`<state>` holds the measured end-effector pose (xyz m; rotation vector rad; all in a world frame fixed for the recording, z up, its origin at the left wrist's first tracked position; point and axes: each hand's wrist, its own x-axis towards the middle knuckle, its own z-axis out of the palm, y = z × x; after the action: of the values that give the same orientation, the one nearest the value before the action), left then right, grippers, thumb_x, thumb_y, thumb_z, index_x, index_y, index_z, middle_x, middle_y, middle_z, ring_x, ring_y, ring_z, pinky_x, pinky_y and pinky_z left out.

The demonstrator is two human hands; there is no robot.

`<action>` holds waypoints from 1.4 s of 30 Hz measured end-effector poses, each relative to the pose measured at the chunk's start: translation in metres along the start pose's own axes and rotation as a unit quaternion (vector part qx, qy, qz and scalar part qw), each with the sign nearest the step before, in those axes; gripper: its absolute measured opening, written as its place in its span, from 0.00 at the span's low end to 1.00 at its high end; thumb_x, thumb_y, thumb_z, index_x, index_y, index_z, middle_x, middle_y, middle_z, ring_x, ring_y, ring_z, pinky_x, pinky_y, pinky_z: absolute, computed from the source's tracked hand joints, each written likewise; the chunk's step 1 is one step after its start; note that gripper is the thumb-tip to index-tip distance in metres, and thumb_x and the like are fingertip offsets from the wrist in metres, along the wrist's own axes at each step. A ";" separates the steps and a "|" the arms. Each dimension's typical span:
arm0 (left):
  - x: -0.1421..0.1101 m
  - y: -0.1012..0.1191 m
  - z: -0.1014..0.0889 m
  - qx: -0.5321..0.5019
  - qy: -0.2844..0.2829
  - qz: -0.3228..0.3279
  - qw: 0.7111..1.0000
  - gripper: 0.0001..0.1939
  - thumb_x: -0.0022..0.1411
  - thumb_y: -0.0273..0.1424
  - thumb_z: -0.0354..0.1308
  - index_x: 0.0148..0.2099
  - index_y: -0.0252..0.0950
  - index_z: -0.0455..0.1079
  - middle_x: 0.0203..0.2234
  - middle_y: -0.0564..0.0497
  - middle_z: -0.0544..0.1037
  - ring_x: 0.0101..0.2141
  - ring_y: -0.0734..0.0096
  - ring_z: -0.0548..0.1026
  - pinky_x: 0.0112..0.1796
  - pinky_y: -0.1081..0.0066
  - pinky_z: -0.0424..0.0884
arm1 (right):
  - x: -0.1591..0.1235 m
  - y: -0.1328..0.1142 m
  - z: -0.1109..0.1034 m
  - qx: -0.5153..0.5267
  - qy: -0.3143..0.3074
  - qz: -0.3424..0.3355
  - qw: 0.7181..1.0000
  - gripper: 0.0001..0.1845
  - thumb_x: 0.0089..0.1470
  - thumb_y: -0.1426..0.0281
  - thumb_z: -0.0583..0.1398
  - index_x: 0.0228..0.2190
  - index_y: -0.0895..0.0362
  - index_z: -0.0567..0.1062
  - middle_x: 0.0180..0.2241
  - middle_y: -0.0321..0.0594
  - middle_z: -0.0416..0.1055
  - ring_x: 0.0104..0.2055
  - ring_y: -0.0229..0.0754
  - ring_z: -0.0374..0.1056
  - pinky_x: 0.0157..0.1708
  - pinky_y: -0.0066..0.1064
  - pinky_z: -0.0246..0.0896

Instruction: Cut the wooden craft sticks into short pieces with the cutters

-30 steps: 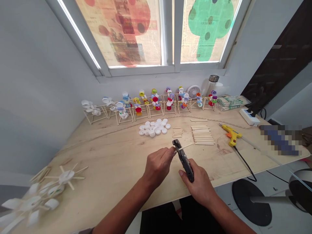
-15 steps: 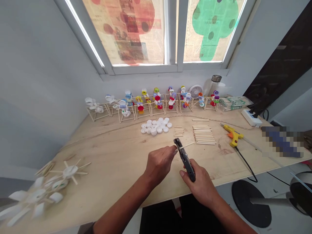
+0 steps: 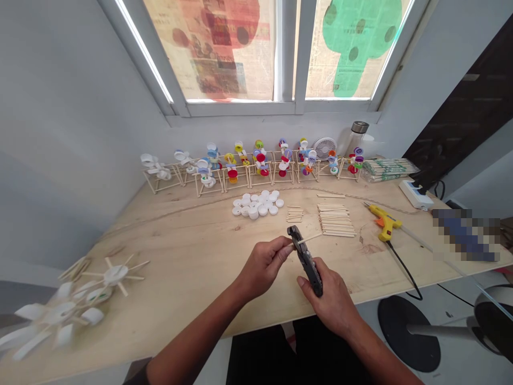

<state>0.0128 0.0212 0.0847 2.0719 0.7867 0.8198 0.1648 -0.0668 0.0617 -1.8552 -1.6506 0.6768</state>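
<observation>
Over the front middle of the table, my left hand (image 3: pixel 263 267) pinches a thin wooden stick (image 3: pixel 312 237) between thumb and fingers. The stick passes through the jaws of dark pliers (image 3: pixel 306 262), and its far end points right. My right hand (image 3: pixel 332 297) is wrapped round the handles of the pliers, which look nearly closed on the stick. Just beyond lie a small pile of short sticks (image 3: pixel 295 215) and a stack of longer sticks (image 3: pixel 335 220). White bottle caps (image 3: pixel 257 205) form a cluster to the left of them.
Bottle-cap wheels on stick frames (image 3: pixel 232 174) line the table's back. A yellow glue gun (image 3: pixel 385 220), a power strip (image 3: pixel 416 194) and bagged sticks (image 3: pixel 388 169) are at right. White cap-and-stick wheels (image 3: pixel 116 276) lie at left. A fan (image 3: pixel 324 148) and flask (image 3: pixel 356 138) stand behind.
My left hand has turned slightly, showing its thumb more along the stick. The pliers stay on the stick in my right hand. The view has shifted a little.
</observation>
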 end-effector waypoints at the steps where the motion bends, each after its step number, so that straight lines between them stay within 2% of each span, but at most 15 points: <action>1: 0.001 0.000 -0.001 -0.019 -0.010 -0.009 1.000 0.14 0.64 0.34 0.44 0.36 0.33 0.68 0.19 0.56 0.65 0.21 0.78 0.61 0.24 0.77 0.60 | 0.000 0.000 0.000 0.000 -0.002 0.000 1.000 0.06 0.51 0.65 0.54 0.31 0.54 0.64 0.21 0.32 0.66 0.23 0.40 0.64 0.24 0.27 0.51; 5: 0.003 -0.001 -0.003 -0.087 -0.050 -0.034 0.994 0.15 0.64 0.35 0.44 0.37 0.33 0.69 0.26 0.52 0.71 0.28 0.74 0.68 0.30 0.75 0.66 | -0.001 0.001 0.001 0.003 -0.010 0.006 1.000 0.07 0.51 0.65 0.54 0.31 0.55 0.64 0.22 0.34 0.68 0.24 0.42 0.66 0.24 0.28 0.51; 9: 0.004 -0.002 -0.005 -0.088 -0.058 -0.047 0.993 0.15 0.64 0.35 0.44 0.37 0.32 0.69 0.27 0.51 0.73 0.30 0.73 0.69 0.32 0.74 0.66 | -0.001 0.002 0.002 -0.004 -0.015 0.019 1.000 0.07 0.52 0.63 0.53 0.28 0.54 0.61 0.20 0.34 0.68 0.23 0.42 0.66 0.24 0.28 0.51; 14: 0.005 -0.002 -0.004 -0.015 -0.042 -0.029 0.999 0.15 0.64 0.34 0.43 0.37 0.32 0.69 0.24 0.53 0.71 0.25 0.76 0.68 0.28 0.76 0.65 | 0.001 0.003 0.006 -0.017 -0.001 0.021 1.000 0.09 0.53 0.62 0.52 0.25 0.54 0.60 0.18 0.33 0.66 0.21 0.40 0.64 0.23 0.27 0.50; 17: 0.003 -0.005 0.003 0.090 0.016 0.011 0.996 0.14 0.65 0.32 0.43 0.38 0.33 0.68 0.22 0.53 0.71 0.23 0.77 0.67 0.26 0.77 0.63 | 0.003 0.003 0.008 0.004 0.000 0.029 1.000 0.10 0.52 0.63 0.53 0.23 0.54 0.61 0.18 0.33 0.66 0.21 0.40 0.64 0.23 0.27 0.51; 19: 0.001 -0.009 0.009 0.190 0.081 0.061 0.977 0.12 0.64 0.31 0.44 0.41 0.34 0.68 0.24 0.52 0.72 0.25 0.76 0.69 0.27 0.77 0.63 | 0.005 0.003 0.008 0.034 -0.007 0.033 0.999 0.10 0.52 0.64 0.53 0.23 0.54 0.61 0.20 0.34 0.67 0.23 0.40 0.64 0.24 0.27 0.53; 21: -0.001 -0.012 0.013 0.294 0.134 0.108 0.940 0.11 0.63 0.29 0.45 0.42 0.33 0.68 0.22 0.51 0.71 0.24 0.75 0.68 0.25 0.77 0.61 | 0.006 0.001 0.007 0.062 -0.019 0.031 0.997 0.10 0.52 0.64 0.53 0.23 0.54 0.62 0.21 0.35 0.68 0.25 0.40 0.65 0.26 0.27 0.54; 23: -0.002 -0.015 0.014 0.365 0.153 0.138 0.908 0.10 0.63 0.28 0.46 0.40 0.33 0.68 0.18 0.53 0.68 0.20 0.76 0.66 0.22 0.76 0.58 | 0.006 0.000 0.006 0.081 -0.032 0.028 0.996 0.08 0.51 0.65 0.54 0.24 0.55 0.62 0.22 0.35 0.68 0.26 0.40 0.65 0.27 0.27 0.55; 25: -0.003 -0.016 0.014 0.383 0.146 0.156 0.899 0.10 0.63 0.27 0.46 0.38 0.33 0.68 0.17 0.55 0.67 0.19 0.77 0.64 0.21 0.76 0.56 | 0.005 -0.001 0.004 0.089 -0.041 0.030 0.995 0.07 0.51 0.65 0.54 0.25 0.55 0.63 0.23 0.34 0.69 0.26 0.40 0.65 0.27 0.27 0.55; 28: -0.003 -0.016 0.012 0.350 0.124 0.157 0.915 0.10 0.63 0.27 0.45 0.38 0.33 0.68 0.18 0.54 0.69 0.20 0.77 0.67 0.23 0.77 0.59 | 0.003 -0.002 0.002 0.078 -0.044 0.042 0.995 0.06 0.50 0.65 0.55 0.27 0.55 0.64 0.21 0.33 0.68 0.24 0.40 0.64 0.26 0.27 0.54; 31: -0.003 -0.013 0.008 0.294 0.091 0.130 0.943 0.11 0.64 0.29 0.43 0.38 0.34 0.67 0.20 0.53 0.71 0.22 0.76 0.69 0.24 0.78 0.61 | 0.003 -0.002 0.001 0.063 -0.048 0.042 0.996 0.06 0.50 0.65 0.55 0.28 0.54 0.64 0.20 0.32 0.66 0.23 0.39 0.64 0.25 0.27 0.53; 35: 0.000 -0.005 -0.002 0.220 0.024 0.085 0.972 0.13 0.65 0.31 0.41 0.36 0.35 0.65 0.18 0.55 0.69 0.19 0.77 0.66 0.22 0.78 0.59 | 0.002 -0.002 0.000 0.050 -0.046 0.030 0.997 0.06 0.51 0.65 0.54 0.28 0.54 0.63 0.20 0.32 0.66 0.23 0.40 0.64 0.25 0.27 0.53; 39: 0.002 -0.001 -0.009 0.173 -0.025 0.055 0.983 0.14 0.65 0.31 0.40 0.31 0.35 0.64 0.16 0.56 0.66 0.17 0.78 0.64 0.21 0.77 0.58 | 0.001 -0.001 0.002 0.036 -0.037 0.022 0.998 0.08 0.52 0.64 0.53 0.26 0.54 0.62 0.20 0.33 0.66 0.23 0.40 0.64 0.25 0.27 0.53; 42: 0.001 -0.004 -0.004 0.193 -0.008 0.049 0.980 0.14 0.65 0.32 0.41 0.33 0.36 0.65 0.17 0.55 0.68 0.18 0.77 0.65 0.22 0.77 0.59 | 0.002 0.000 0.004 0.031 -0.025 0.024 0.999 0.10 0.52 0.63 0.53 0.24 0.54 0.60 0.19 0.33 0.65 0.22 0.40 0.64 0.24 0.27 0.53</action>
<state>0.0097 0.0254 0.0837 2.4746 0.8964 0.7457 0.1623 -0.0646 0.0585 -1.8541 -1.6015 0.7907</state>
